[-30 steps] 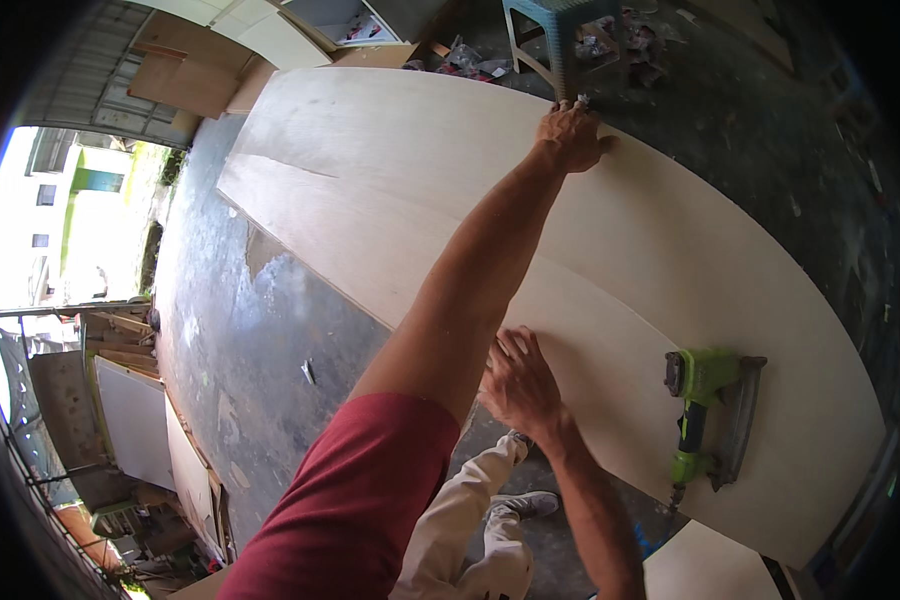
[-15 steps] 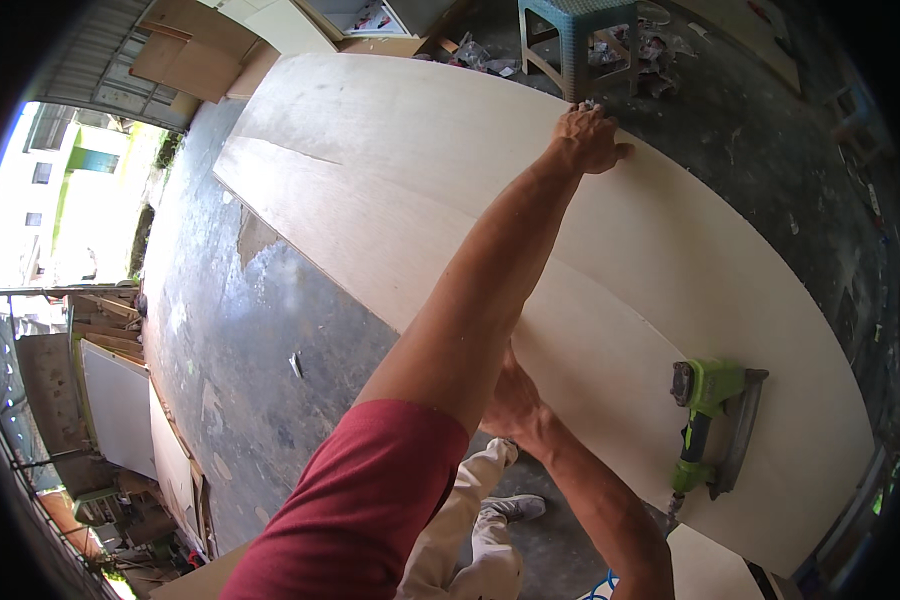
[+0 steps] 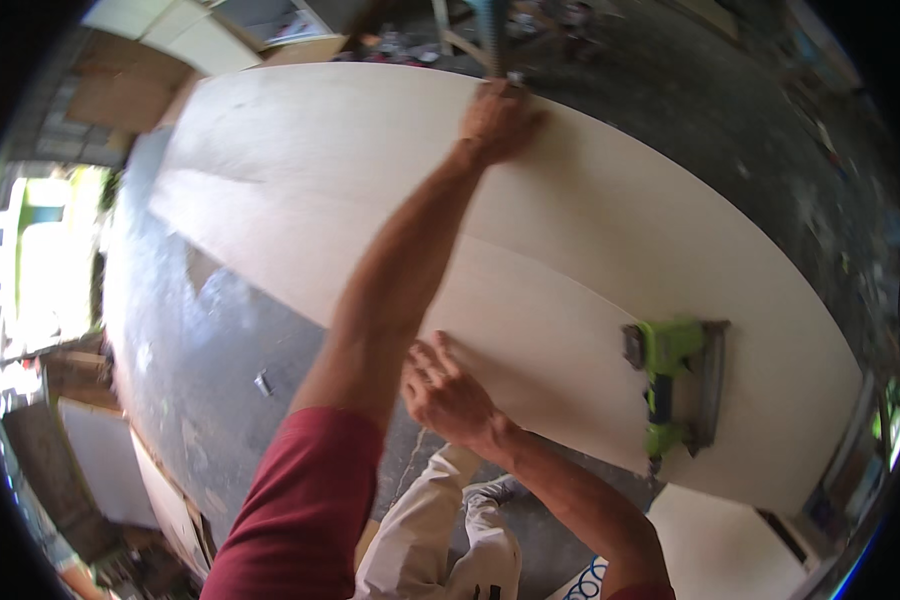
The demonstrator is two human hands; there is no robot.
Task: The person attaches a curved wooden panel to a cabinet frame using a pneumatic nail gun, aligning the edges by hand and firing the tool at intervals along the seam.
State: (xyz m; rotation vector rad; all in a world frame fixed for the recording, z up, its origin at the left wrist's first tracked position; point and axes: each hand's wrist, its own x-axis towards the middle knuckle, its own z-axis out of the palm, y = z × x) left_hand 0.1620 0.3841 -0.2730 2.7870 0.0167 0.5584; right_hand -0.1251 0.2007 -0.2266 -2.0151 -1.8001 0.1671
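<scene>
A long pale plywood panel (image 3: 300, 130) lies across the view, with a fine seam along its middle. My left hand (image 3: 500, 125) reaches over it to the far edge, and its fingers curl down round that edge; motion blurs them slightly. At the near edge, my right hand (image 3: 452, 398) has its fingers spread, their tips touching the wood. It holds nothing. On the right part of the panel a green and black nail gun (image 3: 660, 390) lies on its side, apart from both hands.
A blue stool (image 3: 490, 35) stands just beyond the far edge, with litter on the floor behind it. Another pale board (image 3: 725, 540) and a coiled blue hose (image 3: 585, 580) lie near the lower right. Sheets of board (image 3: 110, 460) lean at the left.
The view has shifted, so the panel and nail gun appear further left. My right hand has come out from beneath my left forearm, fingers spread at the near edge. My left hand stays at the far edge.
</scene>
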